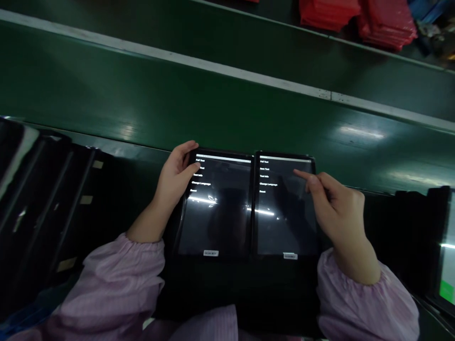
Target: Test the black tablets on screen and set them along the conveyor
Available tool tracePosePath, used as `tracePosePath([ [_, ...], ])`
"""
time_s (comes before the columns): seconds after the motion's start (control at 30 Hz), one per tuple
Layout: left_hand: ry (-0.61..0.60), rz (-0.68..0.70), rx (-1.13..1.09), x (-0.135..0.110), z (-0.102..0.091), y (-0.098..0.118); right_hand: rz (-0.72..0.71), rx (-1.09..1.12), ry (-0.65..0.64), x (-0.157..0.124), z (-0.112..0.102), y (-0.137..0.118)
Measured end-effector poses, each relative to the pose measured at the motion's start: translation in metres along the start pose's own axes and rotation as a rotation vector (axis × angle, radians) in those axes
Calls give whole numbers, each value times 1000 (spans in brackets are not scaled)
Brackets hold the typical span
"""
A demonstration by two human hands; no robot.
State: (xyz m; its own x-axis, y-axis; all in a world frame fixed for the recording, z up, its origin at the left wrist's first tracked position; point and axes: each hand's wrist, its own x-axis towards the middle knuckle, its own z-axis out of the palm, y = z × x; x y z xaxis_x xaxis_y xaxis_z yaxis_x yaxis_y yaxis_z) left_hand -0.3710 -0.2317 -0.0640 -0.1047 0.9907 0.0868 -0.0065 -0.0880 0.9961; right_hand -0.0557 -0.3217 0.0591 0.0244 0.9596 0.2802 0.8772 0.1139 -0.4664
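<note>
Two black tablets lie side by side in front of me, each lit with a short white text menu on a dark screen. My left hand (177, 173) grips the upper left edge of the left tablet (220, 213), thumb on the screen and fingers behind the rim. Over the right tablet (284, 213), my right hand (336, 201) points with its index finger near the upper right of the screen. Its other fingers are curled, and nothing shows in them. Whether the fingertip touches the glass I cannot tell. Small white labels sit at the bottom of both tablets.
A row of dark tablets or cases (46, 199) leans at the left. Another tablet with a bright screen (448, 251) stands at the right edge. Beyond the green belt (213, 104) runs a pale rail (170, 54), with red packets (386, 23) at the far right.
</note>
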Motion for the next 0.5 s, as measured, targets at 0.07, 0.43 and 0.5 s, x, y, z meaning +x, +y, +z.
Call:
tracePosePath([
  [0.07,-10,-11,-21,-1,-1,1,7,-5,-6,-3,-1,1],
  [0.43,-18,21,-56,-3,-2,-2,-65,90,-177,-6,9,0],
  [0.5,-56,40,-89,-3,-6,-4,-76,102,-214,-6,9,-1],
])
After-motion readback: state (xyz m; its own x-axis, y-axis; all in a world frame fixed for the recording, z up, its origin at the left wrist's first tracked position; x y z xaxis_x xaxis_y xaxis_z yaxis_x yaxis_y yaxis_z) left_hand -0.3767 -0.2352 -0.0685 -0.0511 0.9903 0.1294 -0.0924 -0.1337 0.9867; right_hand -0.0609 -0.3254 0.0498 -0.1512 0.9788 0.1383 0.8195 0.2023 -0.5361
